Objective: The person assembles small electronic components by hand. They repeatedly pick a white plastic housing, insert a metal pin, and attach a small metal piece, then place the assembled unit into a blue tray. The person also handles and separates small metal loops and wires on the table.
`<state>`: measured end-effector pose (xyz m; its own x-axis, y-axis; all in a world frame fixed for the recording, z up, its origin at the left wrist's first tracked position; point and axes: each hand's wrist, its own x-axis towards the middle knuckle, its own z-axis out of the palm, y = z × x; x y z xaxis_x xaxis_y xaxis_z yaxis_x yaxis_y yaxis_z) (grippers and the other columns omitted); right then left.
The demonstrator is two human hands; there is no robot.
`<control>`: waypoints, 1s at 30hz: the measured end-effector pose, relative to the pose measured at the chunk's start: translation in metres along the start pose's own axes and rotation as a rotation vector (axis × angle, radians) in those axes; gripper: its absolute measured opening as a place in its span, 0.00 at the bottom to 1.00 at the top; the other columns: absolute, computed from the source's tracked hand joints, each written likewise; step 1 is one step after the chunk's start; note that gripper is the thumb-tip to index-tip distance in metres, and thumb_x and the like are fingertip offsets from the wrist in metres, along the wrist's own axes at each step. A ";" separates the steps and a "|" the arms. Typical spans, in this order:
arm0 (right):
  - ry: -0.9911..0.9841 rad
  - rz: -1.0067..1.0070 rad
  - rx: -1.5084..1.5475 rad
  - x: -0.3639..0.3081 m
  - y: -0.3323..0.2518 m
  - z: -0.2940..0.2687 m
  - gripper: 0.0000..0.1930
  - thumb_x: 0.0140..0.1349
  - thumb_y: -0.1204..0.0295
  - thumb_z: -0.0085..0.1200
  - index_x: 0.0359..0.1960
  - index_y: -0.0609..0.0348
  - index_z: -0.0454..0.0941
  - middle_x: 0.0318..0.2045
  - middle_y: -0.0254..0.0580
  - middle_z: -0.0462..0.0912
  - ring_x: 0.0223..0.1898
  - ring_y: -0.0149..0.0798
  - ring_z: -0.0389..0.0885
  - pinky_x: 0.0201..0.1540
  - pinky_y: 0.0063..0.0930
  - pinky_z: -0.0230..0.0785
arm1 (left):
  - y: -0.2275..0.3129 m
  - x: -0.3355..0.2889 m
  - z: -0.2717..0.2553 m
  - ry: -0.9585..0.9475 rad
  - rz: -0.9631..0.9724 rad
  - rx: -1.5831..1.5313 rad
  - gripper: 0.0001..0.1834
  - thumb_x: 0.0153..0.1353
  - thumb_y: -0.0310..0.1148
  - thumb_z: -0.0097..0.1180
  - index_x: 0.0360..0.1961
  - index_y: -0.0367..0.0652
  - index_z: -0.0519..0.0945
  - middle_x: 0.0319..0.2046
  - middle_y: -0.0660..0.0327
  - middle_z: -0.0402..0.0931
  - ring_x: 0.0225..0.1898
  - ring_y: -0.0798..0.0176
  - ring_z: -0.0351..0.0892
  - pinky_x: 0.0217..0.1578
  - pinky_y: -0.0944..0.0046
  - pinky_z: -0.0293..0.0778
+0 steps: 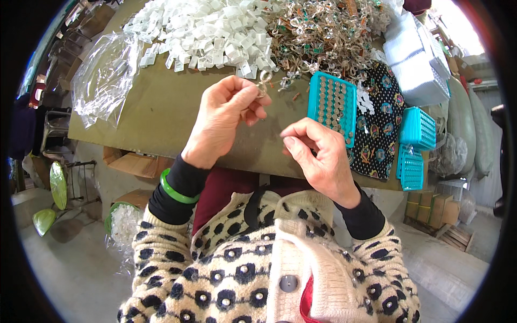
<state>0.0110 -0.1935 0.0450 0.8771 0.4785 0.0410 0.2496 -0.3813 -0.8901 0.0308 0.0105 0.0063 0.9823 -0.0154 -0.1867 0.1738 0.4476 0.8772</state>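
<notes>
My left hand [218, 116] is closed, with thumb and fingertips pinching a small clear plastic piece with a ring-shaped end [265, 76]. The ring sticks up above the fingers; its lower part is hidden. To the right, apart from it, my right hand [326, 156] is curled, thumb against index finger; whatever may be between them is too small to see. Just beyond that hand lies a turquoise tray [350, 99] holding rows of small round metallic pieces. A large heap of similar clear and brownish small pieces [323, 32] rises behind both hands.
White square tags [215, 32] are piled at the far left, beside a clear plastic bag [105, 81]. A dark patterned cloth [379, 140] lies right of the tray, near stacked turquoise trays [417, 128] and white trays [412, 59]. Below the table's left side stands a container of whitish pieces [125, 223].
</notes>
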 end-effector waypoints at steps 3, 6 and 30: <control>-0.029 0.103 0.145 0.005 0.000 0.009 0.09 0.70 0.70 0.53 0.41 0.65 0.78 0.31 0.34 0.82 0.31 0.25 0.81 0.37 0.19 0.74 | 0.002 -0.006 -0.005 -0.016 0.137 -0.135 0.08 0.69 0.32 0.54 0.37 0.37 0.76 0.31 0.57 0.82 0.26 0.71 0.78 0.26 0.72 0.71; 0.077 0.134 0.245 0.008 0.001 0.019 0.07 0.66 0.74 0.55 0.37 0.67 0.78 0.27 0.38 0.82 0.27 0.25 0.80 0.30 0.21 0.71 | -0.005 -0.010 -0.004 -0.034 -0.047 0.107 0.07 0.69 0.30 0.53 0.36 0.37 0.76 0.30 0.59 0.82 0.25 0.74 0.77 0.25 0.75 0.70; 0.139 0.337 0.954 0.036 -0.001 0.016 0.04 0.65 0.78 0.54 0.40 0.64 0.77 0.29 0.40 0.82 0.22 0.25 0.74 0.28 0.18 0.67 | -0.020 -0.048 0.007 -0.064 0.334 0.581 0.04 0.61 0.21 0.60 0.36 0.36 0.77 0.29 0.62 0.79 0.29 0.69 0.79 0.29 0.70 0.73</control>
<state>0.0355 -0.1632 0.0396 0.8963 0.3435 -0.2805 -0.3968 0.3386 -0.8532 -0.0198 -0.0041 0.0004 0.9889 -0.0204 0.1472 -0.1486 -0.1157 0.9821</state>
